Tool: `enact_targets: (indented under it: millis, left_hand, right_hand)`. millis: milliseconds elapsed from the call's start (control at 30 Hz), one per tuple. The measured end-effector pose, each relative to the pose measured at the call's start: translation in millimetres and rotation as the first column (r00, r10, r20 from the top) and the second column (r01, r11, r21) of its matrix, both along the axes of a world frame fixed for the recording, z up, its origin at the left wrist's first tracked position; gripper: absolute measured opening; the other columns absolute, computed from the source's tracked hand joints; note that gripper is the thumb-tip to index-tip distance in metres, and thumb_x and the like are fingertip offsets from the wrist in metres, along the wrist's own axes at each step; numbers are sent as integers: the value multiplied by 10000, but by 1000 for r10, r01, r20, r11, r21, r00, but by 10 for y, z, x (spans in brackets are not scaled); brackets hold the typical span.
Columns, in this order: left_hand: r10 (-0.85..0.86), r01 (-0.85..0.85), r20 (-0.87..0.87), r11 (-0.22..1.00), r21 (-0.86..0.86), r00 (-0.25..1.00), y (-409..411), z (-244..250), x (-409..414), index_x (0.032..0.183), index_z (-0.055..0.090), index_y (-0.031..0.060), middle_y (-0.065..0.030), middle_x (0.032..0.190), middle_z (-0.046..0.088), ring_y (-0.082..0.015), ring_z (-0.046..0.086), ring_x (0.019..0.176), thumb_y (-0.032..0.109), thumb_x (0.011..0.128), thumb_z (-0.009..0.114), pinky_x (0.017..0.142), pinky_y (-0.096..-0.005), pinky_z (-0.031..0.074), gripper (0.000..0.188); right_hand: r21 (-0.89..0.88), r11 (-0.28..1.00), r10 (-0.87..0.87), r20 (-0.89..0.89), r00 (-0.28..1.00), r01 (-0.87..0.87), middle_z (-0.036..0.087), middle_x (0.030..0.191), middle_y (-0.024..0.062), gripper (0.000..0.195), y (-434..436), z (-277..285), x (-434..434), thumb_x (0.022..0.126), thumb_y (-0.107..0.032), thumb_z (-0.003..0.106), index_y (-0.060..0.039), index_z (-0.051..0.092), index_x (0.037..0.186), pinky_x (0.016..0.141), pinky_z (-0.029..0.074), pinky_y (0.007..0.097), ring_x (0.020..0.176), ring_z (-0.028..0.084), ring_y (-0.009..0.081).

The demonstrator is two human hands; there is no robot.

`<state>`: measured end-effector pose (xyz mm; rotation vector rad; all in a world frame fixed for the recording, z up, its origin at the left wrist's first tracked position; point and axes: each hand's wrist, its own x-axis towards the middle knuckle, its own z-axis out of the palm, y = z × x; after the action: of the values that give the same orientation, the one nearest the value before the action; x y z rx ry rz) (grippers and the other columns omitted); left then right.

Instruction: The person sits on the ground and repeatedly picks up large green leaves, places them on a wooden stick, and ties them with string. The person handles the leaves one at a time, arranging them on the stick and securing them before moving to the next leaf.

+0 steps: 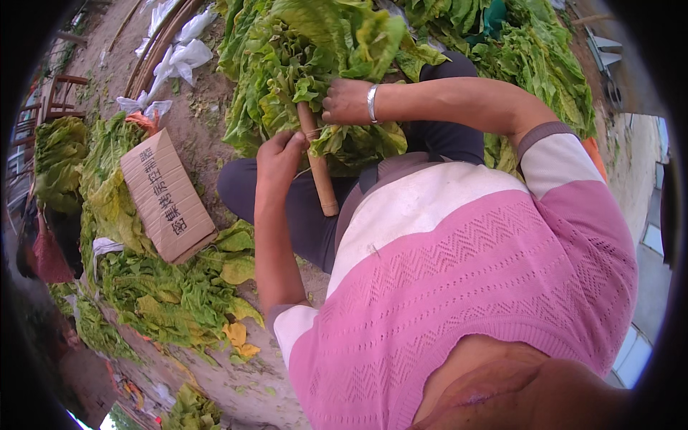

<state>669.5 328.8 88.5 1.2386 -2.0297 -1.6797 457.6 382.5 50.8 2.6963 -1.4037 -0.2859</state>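
A bamboo pole slants from the pile of large green leaves down to my lap, its near end on my leg. My left hand is at the pole's left side, thumb and forefinger pinched on a thin string that crosses the pole. To the right of the pole, my right hand, with a silver bracelet on the wrist, has its fingers curled against the leaves; what lies inside them is hidden. A loose leaf hangs below this hand, close to the string.
A flattened cardboard piece bearing writing lies on leaves to the left. Further leaf piles stand at the right and lower left. White plastic bags lie beside long poles at the upper left. Wooden chairs are at the far left.
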Motion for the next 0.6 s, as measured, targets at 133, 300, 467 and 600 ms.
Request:
enact_targets:
  millis: [133, 300, 467, 600]
  left_hand:
    - [121, -134, 97, 982, 134, 988, -605, -803, 90, 833, 631, -42, -30, 612, 563, -85, 464, 522, 218, 833, 545, 463, -241, 348, 274]
    - [259, -211, -46, 867, 452, 965, -789, -1311, -258, 859, 621, -39, 2, 585, 518, -73, 372, 450, 180, 832, 580, 422, -232, 278, 225]
    - [355, -324, 18, 828, 457, 935, -1023, -1486, -47, 943, 592, -44, -10, 653, 556, -65, 345, 406, 178, 821, 609, 360, -229, 232, 253]
    - [396, -364, -4, 847, 388, 918, -1151, -1210, -118, 801, 611, -16, 7, 586, 481, -58, 343, 465, 199, 847, 575, 407, -219, 250, 223]
  right_hand:
    - [258, 946, -253, 206, 945, 197, 610, 706, 86, 132, -107, 3, 34, 690, -147, 575, -84, 590, 805, 645, 470, 403, 727, 610, 282]
    - [773, 498, -866, 466, 179, 394, 641, 908, 163, 492, -131, -508, -69, 606, -261, 702, -73, 609, 1051, 731, 483, 357, 822, 613, 309]
    - [319, 678, -693, 578, 431, 662, 636, 901, 130, 472, 51, -561, 77, 645, -378, 679, -90, 605, 1012, 749, 461, 370, 852, 593, 304]
    - [346, 661, -691, 627, 360, 666, 629, 844, 115, 428, 19, -568, 24, 713, -430, 602, -77, 591, 956, 705, 450, 409, 823, 587, 309]
